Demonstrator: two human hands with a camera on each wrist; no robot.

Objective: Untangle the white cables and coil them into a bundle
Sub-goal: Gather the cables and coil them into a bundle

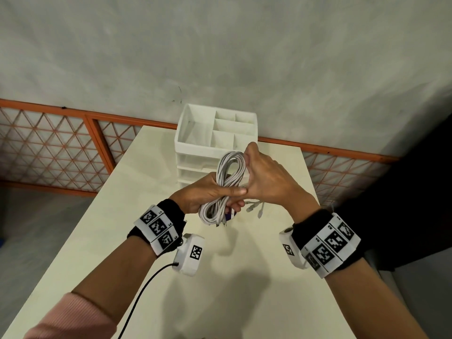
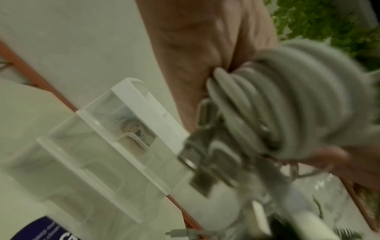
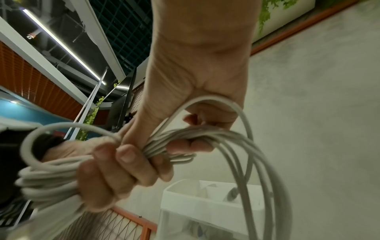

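Both my hands hold the coil above the table.

My left hand (image 1: 208, 195) wraps its fingers round the middle of the cables (image 1: 226, 182), which sit looped in a figure-eight; my right hand (image 1: 265, 178) pinches the upper loop. Loose plug ends (image 1: 254, 207) hang below. Behind stands a white organizer (image 1: 215, 133) on the table (image 1: 137, 216).

Room around our hands

Just beyond our hands (image 1: 266, 177) stood the white drawer organizer (image 1: 215, 133), blocking any reach straight ahead, and behind it the grey wall (image 1: 220, 45) closed off that side. Below and toward us the table (image 1: 220, 289) lay open. The loose cable ends (image 1: 254, 206) dangled under our right hand (image 1: 266, 177), near the tabletop.
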